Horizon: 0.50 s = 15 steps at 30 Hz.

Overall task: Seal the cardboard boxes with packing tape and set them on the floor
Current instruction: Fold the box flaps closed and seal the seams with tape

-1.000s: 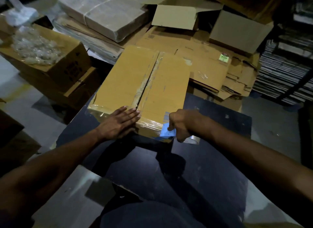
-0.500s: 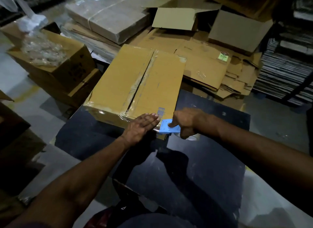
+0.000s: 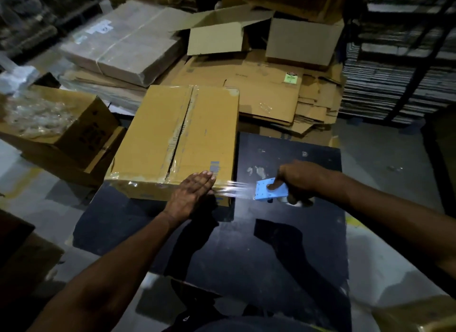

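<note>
I'm mid-seal on the box (image 3: pixel 177 139), which lies on the dark worktop (image 3: pixel 283 245), its far end overhanging. My left hand (image 3: pixel 191 196) lies flat, fingers straight, pressing tape (image 3: pixel 234 189) onto the near edge. My right hand (image 3: pixel 299 182) has its grip closed round the blue dispenser (image 3: pixel 267 190), a taut strip stretched back to the box. Next I reckon the strip needs cutting, then its loose end smoothing round the corner.

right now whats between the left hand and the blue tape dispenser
In the head view, a taut strip of clear packing tape spans from the left hand, flat on the cardboard box, to the blue tape dispenser in the right hand.
</note>
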Each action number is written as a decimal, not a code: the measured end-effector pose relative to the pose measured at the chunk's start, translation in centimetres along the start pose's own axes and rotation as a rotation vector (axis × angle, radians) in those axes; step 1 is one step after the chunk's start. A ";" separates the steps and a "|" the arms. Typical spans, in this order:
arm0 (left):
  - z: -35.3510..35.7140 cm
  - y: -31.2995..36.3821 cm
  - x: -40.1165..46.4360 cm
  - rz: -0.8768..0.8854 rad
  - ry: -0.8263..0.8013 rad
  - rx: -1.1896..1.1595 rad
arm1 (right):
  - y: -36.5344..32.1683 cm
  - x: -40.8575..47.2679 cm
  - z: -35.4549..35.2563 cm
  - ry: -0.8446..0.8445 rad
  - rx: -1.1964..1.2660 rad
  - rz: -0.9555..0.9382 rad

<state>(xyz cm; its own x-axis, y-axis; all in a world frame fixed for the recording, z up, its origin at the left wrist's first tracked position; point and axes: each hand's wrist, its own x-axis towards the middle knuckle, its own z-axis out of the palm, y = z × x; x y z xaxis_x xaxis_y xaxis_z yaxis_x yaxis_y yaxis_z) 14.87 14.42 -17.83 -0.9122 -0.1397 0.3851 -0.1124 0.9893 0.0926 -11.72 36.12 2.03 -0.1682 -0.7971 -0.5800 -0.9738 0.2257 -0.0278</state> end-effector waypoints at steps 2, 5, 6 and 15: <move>-0.2 0.1 0.0 -0.008 -0.021 0.001 | -0.3 1.0 1.6 0.015 -0.018 -0.049; -0.7 0.5 0.1 -0.034 -0.062 -0.014 | -1.4 3.6 4.4 0.039 0.087 -0.051; -1.0 0.7 0.2 -0.040 -0.080 -0.023 | -1.9 4.6 4.9 0.048 0.118 -0.050; -3.8 1.6 1.3 -0.064 -0.270 -0.041 | -3.7 9.3 5.6 0.084 0.230 0.018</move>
<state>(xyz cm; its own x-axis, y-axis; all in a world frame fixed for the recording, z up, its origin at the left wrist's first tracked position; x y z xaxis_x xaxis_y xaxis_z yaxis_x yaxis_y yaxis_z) 14.99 15.69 -13.74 -0.9763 -0.1805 0.1195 -0.1623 0.9756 0.1477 -8.79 31.00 -7.80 -0.2067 -0.8334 -0.5126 -0.9115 0.3544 -0.2087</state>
